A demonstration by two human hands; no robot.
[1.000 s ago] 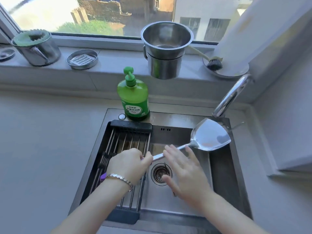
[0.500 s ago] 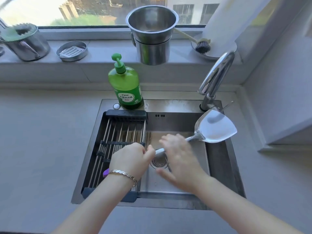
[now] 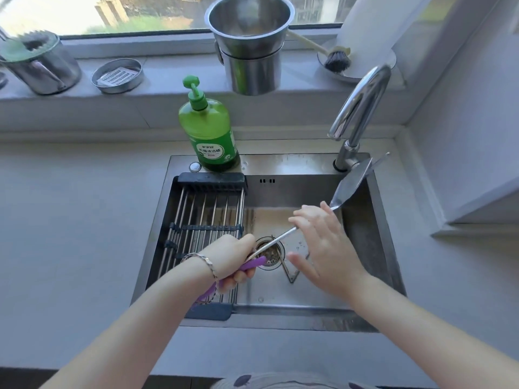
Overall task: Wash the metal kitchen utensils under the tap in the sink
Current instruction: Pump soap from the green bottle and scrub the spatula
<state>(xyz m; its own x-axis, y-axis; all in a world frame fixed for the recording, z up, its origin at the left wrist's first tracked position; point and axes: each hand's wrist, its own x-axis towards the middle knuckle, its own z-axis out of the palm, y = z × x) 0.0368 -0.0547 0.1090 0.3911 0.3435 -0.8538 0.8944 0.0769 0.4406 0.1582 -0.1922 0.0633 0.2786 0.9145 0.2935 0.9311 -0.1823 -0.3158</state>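
Spatula (image 3: 349,184): 1 metal turner, flat shiny blade, thin steel shaft, purple grip at the near end.
Spatula pose: held above the basin, slanting from lower left up to upper right; blade turned almost edge-on, its tip near the tap base.
Tap (image 3: 360,106): chrome gooseneck at the back right corner, spout curving left; no water visible.
Sink (image 3: 362,234): rectangular stainless basin, round drain strainer in the floor, bottom wet and stained.
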